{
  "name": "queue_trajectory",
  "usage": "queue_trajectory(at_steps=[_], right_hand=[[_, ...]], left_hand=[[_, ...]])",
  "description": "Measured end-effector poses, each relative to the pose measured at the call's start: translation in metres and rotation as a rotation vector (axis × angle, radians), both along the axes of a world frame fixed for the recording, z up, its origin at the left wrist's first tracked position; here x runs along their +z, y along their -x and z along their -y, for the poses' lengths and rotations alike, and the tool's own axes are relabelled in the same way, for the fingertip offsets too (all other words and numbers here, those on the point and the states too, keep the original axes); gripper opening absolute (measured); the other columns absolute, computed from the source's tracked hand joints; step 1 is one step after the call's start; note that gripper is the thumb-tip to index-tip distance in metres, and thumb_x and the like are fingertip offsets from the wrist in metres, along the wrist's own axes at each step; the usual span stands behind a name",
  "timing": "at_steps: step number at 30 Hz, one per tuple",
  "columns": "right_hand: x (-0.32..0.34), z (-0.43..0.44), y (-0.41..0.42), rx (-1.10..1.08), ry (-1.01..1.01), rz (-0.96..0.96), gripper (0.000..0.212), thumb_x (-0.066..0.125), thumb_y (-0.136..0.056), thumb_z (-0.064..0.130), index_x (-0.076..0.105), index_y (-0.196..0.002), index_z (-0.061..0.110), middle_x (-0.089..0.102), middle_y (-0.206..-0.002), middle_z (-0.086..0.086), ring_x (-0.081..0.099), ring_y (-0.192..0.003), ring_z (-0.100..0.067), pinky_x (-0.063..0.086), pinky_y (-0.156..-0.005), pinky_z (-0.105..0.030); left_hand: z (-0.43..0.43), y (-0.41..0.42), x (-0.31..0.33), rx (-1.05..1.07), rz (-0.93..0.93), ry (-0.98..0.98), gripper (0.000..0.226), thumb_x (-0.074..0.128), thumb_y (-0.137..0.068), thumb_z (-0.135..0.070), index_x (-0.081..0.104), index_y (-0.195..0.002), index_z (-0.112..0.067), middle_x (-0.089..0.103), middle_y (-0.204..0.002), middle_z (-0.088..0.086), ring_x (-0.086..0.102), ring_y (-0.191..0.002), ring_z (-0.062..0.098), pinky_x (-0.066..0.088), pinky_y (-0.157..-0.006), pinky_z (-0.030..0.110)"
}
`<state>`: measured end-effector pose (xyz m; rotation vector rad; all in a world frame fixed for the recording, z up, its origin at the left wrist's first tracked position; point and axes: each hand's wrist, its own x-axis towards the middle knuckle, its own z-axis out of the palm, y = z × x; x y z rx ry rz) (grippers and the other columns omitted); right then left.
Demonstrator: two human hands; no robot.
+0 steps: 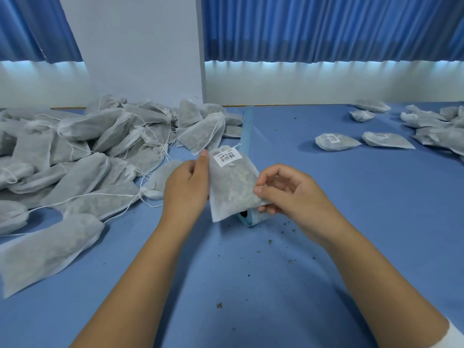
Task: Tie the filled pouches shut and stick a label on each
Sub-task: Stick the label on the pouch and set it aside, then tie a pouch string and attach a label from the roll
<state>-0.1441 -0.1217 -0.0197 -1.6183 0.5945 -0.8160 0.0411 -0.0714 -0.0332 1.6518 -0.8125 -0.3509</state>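
labelled pouch held up between both hands
left hand (187, 187) grips one edge and right hand (286, 190) pinches the other, probably to keep the pouch (232, 187) flat while its label (225, 155) sticks; the label roll (247, 218) lies just under the right hand.

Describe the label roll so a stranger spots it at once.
On the blue table, the left hand and right hand hold one labelled pouch. Under its lower edge peeks the label roll: the only pale-blue cylinder with a dark core; everything nearby is grey-white cloth.
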Motion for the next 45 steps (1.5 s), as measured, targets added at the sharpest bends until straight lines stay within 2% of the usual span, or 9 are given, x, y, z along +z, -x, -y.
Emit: queue_trajectory(at_steps=[4, 8, 14, 20, 23, 27, 30, 37, 45], right_hand=[[0.002, 0.011, 0.004, -0.22, -0.2, 0.28, 0.014, 0.064, -0.09, 0.006, 0.07, -0.091, 0.019, 0.069, -0.079, 0.003, 0.062, -0.07, -0.013, 0.052, -0.067, -0.017], [0.003, 0.023, 0.013, -0.281, -0.391, 0.597, 0.04, 0.06, -0.095, 0.01, 0.055, -0.132, 0.025, 0.063, -0.119, 0.007, 0.067, -0.11, -0.018, 0.054, -0.094, -0.031], [-0.003, 0.017, 0.006, -0.262, -0.321, 0.311, 0.027, 0.06, -0.093, 0.008, 0.071, -0.112, 0.023, 0.064, -0.126, -0.004, 0.063, -0.116, -0.015, 0.055, -0.093, -0.035], [-0.004, 0.014, 0.004, -0.288, -0.249, 0.173, 0.02, 0.06, -0.091, 0.008, 0.075, -0.097, 0.02, 0.071, -0.111, 0.0, 0.065, -0.107, -0.01, 0.053, -0.078, -0.024], [-0.006, 0.014, 0.002, -0.361, -0.143, 0.073, 0.02, 0.062, -0.09, 0.012, 0.075, -0.091, 0.027, 0.072, -0.096, 0.009, 0.063, -0.086, -0.003, 0.047, -0.072, -0.021], [-0.005, 0.009, 0.0, -0.378, 0.032, 0.042, 0.018, 0.064, -0.089, 0.007, 0.073, -0.087, 0.023, 0.07, -0.075, 0.016, 0.059, -0.066, 0.003, 0.045, -0.061, -0.011], [-0.007, 0.001, -0.005, -0.319, 0.109, 0.047, 0.016, 0.065, -0.09, 0.005, 0.073, -0.087, 0.019, 0.071, -0.073, 0.006, 0.057, -0.053, -0.004, 0.042, -0.05, -0.012], [-0.01, -0.012, -0.011, -0.193, 0.114, 0.048, 0.026, 0.077, -0.082, 0.017, 0.065, -0.104, 0.023, 0.071, -0.093, 0.008, 0.059, -0.047, -0.019, 0.043, -0.04, -0.022], [-0.011, -0.005, -0.009, -0.447, 0.247, 0.025, 0.023, 0.064, -0.089, 0.009, 0.056, -0.08, 0.028, 0.063, -0.08, 0.013, 0.049, -0.046, -0.008, 0.044, -0.05, -0.022]], left_hand=[[-0.005, -0.025, -0.004, 0.119, 0.344, -0.289, 0.029, 0.047, -0.099, -0.035, 0.063, -0.112, -0.014, 0.067, -0.11, 0.0, 0.06, -0.1, 0.024, 0.041, -0.078, 0.034], [-0.005, -0.038, -0.008, 0.123, 0.597, -0.584, 0.035, 0.05, -0.097, -0.018, 0.055, -0.128, -0.004, 0.059, -0.13, 0.016, 0.047, -0.123, 0.039, 0.041, -0.091, 0.042], [-0.007, -0.043, -0.012, 0.136, 0.677, -0.83, 0.031, 0.051, -0.097, -0.023, 0.049, -0.121, -0.002, 0.053, -0.13, 0.019, 0.042, -0.125, 0.041, 0.038, -0.093, 0.041], [-0.005, -0.046, -0.017, 0.166, 0.711, -0.751, 0.026, 0.055, -0.093, -0.016, 0.052, -0.115, -0.002, 0.061, -0.119, 0.019, 0.051, -0.115, 0.04, 0.034, -0.077, 0.036], [-0.003, -0.043, -0.014, 0.133, 0.532, -0.516, 0.022, 0.057, -0.093, -0.024, 0.06, -0.106, -0.006, 0.066, -0.1, 0.007, 0.057, -0.097, 0.032, 0.039, -0.074, 0.034], [-0.001, -0.032, 0.002, -0.023, -0.098, -0.104, 0.017, 0.068, -0.091, -0.025, 0.067, -0.091, -0.007, 0.065, -0.075, 0.002, 0.06, -0.074, 0.023, 0.051, -0.076, 0.035], [-0.005, -0.015, 0.014, -0.18, -0.403, 0.06, 0.012, 0.068, -0.092, -0.017, 0.063, -0.087, -0.007, 0.064, -0.058, -0.005, 0.059, -0.056, 0.011, 0.055, -0.062, 0.021], [-0.01, 0.022, 0.021, -0.285, -0.42, 0.216, 0.02, 0.071, -0.09, -0.012, 0.054, -0.096, -0.006, 0.064, -0.09, 0.021, 0.071, -0.07, 0.015, 0.056, -0.061, 0.022], [-0.005, 0.019, 0.016, -0.186, -0.428, 0.241, 0.016, 0.068, -0.091, -0.01, 0.053, -0.09, -0.005, 0.064, -0.083, 0.018, 0.069, -0.062, 0.01, 0.054, -0.057, 0.019]])
